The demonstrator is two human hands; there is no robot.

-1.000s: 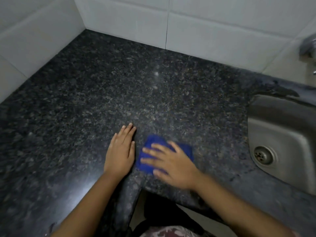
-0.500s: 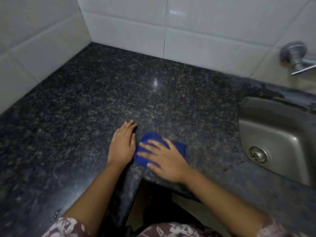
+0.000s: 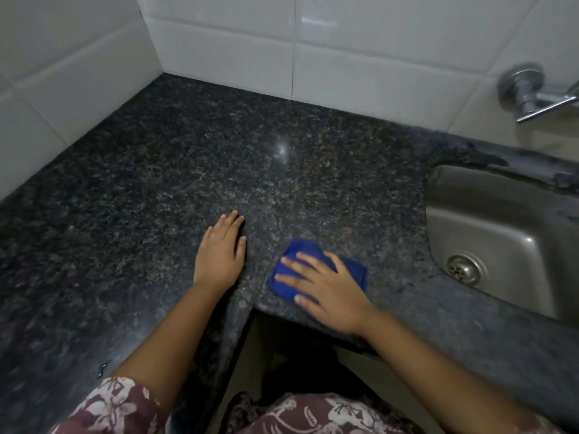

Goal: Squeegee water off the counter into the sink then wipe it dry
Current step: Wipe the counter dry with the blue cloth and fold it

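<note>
I find the dark speckled granite counter (image 3: pixel 150 189) filling most of the frame, with its inner corner notch at lower centre. The blue cloth (image 3: pixel 296 249), folded into a small pad, lies flat on the counter just right of centre, close to the front edge and to the left of the sink (image 3: pixel 501 233), apart from its rim. The right hand (image 3: pixel 327 288) rests palm-down on top of the cloth with its fingers straight and spread. It presses the cloth rather than gripping it, and nothing is clenched. The cloth shows beyond the fingertips on the left and past the hand on the right. The left hand (image 3: pixel 221 255) lies flat on the bare counter at centre frame, fingers straight and close together, released and holding nothing. It sits just left of the cloth and does not touch it. The steel sink occupies the right edge of the frame, its drain (image 3: pixel 463 270) visible in the basin floor. A metal tap (image 3: pixel 529 95) projects from the wall at upper right. White wall tiles (image 3: pixel 360 42) run across the top and upper left. A light reflection (image 3: pixel 282 150) shows on the counter above centre. A small glinting mark (image 3: pixel 104 368) sits on the counter at lower left, and I cannot tell whether it is water. Patterned sleeves (image 3: pixel 116 408) show along the bottom edge.
</note>
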